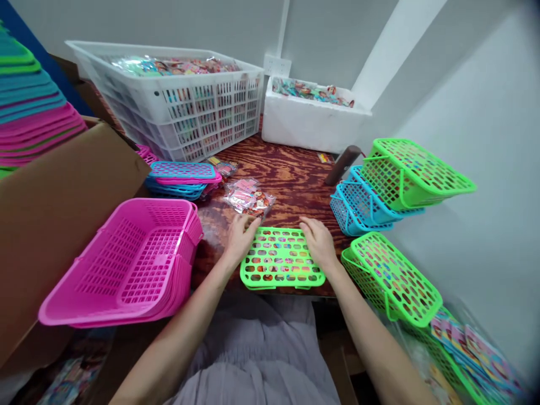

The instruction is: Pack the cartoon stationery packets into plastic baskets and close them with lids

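Note:
A green lidded plastic basket (282, 257) stands at the table's near edge, right in front of me. Colourful pieces show through the holes of its lid. My left hand (242, 239) grips the basket at its far left corner, fingers curled over the rim. At the far right corner my right hand (318, 241) holds it the same way. The undersides of both hands are hidden. Just beyond the basket lie small clear packets (248, 197) with pink printed contents.
Nested pink baskets (126, 259) stand at left, with stacked lids (183, 171) behind them. A white crate (169, 101) and a foam box (314, 121) hold packets. Filled green baskets (396, 275) and blue baskets (358, 205) are at right, near a dark cylindrical object (343, 164).

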Available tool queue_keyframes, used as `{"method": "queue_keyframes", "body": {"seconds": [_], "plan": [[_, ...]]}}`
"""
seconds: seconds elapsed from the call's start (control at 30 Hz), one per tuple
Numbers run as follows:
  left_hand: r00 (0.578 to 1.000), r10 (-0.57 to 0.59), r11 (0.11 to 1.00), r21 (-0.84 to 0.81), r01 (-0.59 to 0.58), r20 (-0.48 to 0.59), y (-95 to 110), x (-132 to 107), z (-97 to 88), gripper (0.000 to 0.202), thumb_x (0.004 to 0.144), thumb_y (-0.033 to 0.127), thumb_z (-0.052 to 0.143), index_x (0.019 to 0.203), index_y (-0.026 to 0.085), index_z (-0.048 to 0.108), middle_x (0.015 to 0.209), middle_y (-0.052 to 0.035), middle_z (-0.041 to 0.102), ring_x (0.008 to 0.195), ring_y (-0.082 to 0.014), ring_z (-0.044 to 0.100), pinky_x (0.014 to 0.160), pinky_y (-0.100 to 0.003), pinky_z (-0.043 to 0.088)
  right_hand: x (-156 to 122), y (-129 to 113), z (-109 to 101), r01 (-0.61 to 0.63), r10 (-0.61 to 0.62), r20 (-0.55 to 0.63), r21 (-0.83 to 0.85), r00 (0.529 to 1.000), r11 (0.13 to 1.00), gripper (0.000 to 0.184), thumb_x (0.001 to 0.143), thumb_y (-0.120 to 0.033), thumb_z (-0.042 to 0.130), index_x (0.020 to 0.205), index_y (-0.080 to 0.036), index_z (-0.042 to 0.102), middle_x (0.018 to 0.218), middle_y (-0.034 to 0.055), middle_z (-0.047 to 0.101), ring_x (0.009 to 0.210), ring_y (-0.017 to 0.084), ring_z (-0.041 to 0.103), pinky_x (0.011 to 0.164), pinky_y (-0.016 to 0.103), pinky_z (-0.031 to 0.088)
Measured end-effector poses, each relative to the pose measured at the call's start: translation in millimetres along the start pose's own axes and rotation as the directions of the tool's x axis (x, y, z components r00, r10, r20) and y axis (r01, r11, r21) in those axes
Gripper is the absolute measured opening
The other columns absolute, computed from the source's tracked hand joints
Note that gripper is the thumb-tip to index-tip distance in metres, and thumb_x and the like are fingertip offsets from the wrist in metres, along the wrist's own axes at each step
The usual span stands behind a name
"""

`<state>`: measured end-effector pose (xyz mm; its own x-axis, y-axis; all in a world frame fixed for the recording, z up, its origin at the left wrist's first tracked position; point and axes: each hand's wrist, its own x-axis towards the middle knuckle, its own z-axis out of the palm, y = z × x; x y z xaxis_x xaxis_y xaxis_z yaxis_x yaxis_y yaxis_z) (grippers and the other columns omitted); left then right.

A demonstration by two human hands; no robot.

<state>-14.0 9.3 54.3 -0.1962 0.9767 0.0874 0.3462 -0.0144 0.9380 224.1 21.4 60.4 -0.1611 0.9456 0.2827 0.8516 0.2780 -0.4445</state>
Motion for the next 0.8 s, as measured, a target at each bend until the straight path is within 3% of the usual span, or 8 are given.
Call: {"method": "queue_keyframes", "body": {"seconds": [0.07, 0.13, 0.2, 0.3, 0.43, 0.6, 0.7, 0.8], "plan": [[0.993, 0.000, 0.998, 0.065, 0.008, -0.117, -0.2, -22.8, -14.7, 0.026, 0.086, 0.046, 0.057, 0.086, 0.020, 0.061, 0.090, -0.0030, 0.060, 0.083, -0.0181, 0.056, 0.072, -0.026, 0.042, -11.3, 5.0, -4.4, -0.015, 0.021, -0.086, 0.075, 0.996, 0.997, 0.044, 0.101, -0.041, 0.035, 0.118, -0.015, 0.066, 0.119, 0.0118, 0.069, 0.111, 0.024, 0.059, 0.100, 0.039, 0.042], [0.992, -0.044, 0.990, 0.126, 0.059, -0.119, -5.6, -52.5, -28.4, 0.031, 0.089, 0.051, 0.053, 0.079, 0.021, 0.056, 0.074, 0.0008, 0.056, 0.070, -0.0161, 0.053, 0.065, -0.026, 0.039, -30.3, 4.8, -6.2, -0.032, 0.042, -0.104, 0.095, 0.994, 0.995, 0.047, 0.101, -0.045, 0.035, 0.126, -0.016, 0.062, 0.124, 0.0124, 0.066, 0.115, 0.025, 0.056, 0.103, 0.041, 0.041], [0.989, -0.138, 0.988, 0.073, 0.134, 0.056, -14.1, -80.6, -35.3, 0.042, 0.089, 0.057, 0.051, 0.068, 0.021, 0.049, 0.060, 0.0033, 0.049, 0.059, -0.0140, 0.048, 0.057, -0.025, 0.035, -51.5, -1.2, -4.9, -0.048, 0.052, -0.080, 0.062, 0.995, 0.997, 0.052, 0.101, -0.048, 0.034, 0.137, -0.016, 0.055, 0.137, 0.0144, 0.058, 0.126, 0.026, 0.050, 0.106, 0.044, 0.039], [0.932, -0.244, 0.949, -0.134, 0.286, 0.267, -24.9, -105.2, -31.8, 0.049, 0.084, 0.065, 0.054, 0.064, 0.021, 0.044, 0.055, 0.0046, 0.047, 0.049, -0.0120, 0.046, 0.049, -0.024, 0.033, -74.6, -15.4, 1.0, -0.042, 0.037, -0.040, -0.123, 0.999, 0.992, 0.055, 0.100, -0.052, 0.035, 0.142, -0.020, 0.050, 0.155, 0.0159, 0.039, 0.140, 0.032, 0.035, 0.110, 0.051, 0.033], [0.944, -0.239, 0.916, -0.270, 0.297, 0.228, -26.4, -111.4, -22.4, 0.049, 0.083, 0.061, 0.059, 0.063, 0.021, 0.042, 0.051, 0.0059, 0.046, 0.047, -0.0096, 0.044, 0.049, -0.022, 0.033, -84.6, -26.8, 8.8, -0.011, -0.005, -0.051, -0.322, 0.999, 0.947, 0.050, 0.101, -0.045, 0.035, 0.143, -0.022, 0.050, 0.157, 0.0135, 0.037, 0.144, 0.033, 0.030, 0.113, 0.055, 0.025], [0.940, -0.247, 0.882, -0.348, 0.319, 0.236, -22.4, -116.8, -22.0, 0.051, 0.079, 0.065, 0.063, 0.063, 0.021, 0.042, 0.052, 0.0064, 0.047, 0.046, -0.0097, 0.048, 0.048, -0.021, 0.042, -84.5, -23.1, 7.6, 0.027, -0.065, -0.099, -0.349, 0.993, 0.937, 0.046, 0.102, -0.033, 0.034, 0.144, -0.023, 0.049, 0.156, 0.0093, 0.041, 0.142, 0.029, 0.036, 0.113, 0.052, 0.027], [0.926, -0.271, 0.852, -0.382, 0.358, 0.262, -24.2, -116.6, -21.6, 0.054, 0.074, 0.069, 0.065, 0.064, 0.020, 0.044, 0.052, 0.0064, 0.049, 0.042, -0.0094, 0.048, 0.045, -0.022, 0.044, -82.6, -31.5, 3.2, 0.055, -0.104, -0.112, -0.375, 0.988, 0.926, 0.043, 0.102, -0.031, 0.036, 0.141, -0.022, 0.052, 0.152, 0.0092, 0.046, 0.142, 0.031, 0.036, 0.114, 0.057, 0.024], [0.931, -0.270, 0.850, -0.395, 0.350, 0.244, -26.1, -111.9, -19.6, 0.056, 0.072, 0.071, 0.066, 0.063, 0.020, 0.045, 0.051, 0.0059, 0.050, 0.041, -0.0089, 0.046, 0.043, -0.021, 0.042, -86.8, -54.7, 8.5, 0.243, -0.263, -0.008, -0.350, 0.965, 0.905, 0.043, 0.101, -0.034, 0.041, 0.141, -0.021, 0.052, 0.151, 0.0089, 0.048, 0.143, 0.031, 0.034, 0.116, 0.058, 0.020]]}}
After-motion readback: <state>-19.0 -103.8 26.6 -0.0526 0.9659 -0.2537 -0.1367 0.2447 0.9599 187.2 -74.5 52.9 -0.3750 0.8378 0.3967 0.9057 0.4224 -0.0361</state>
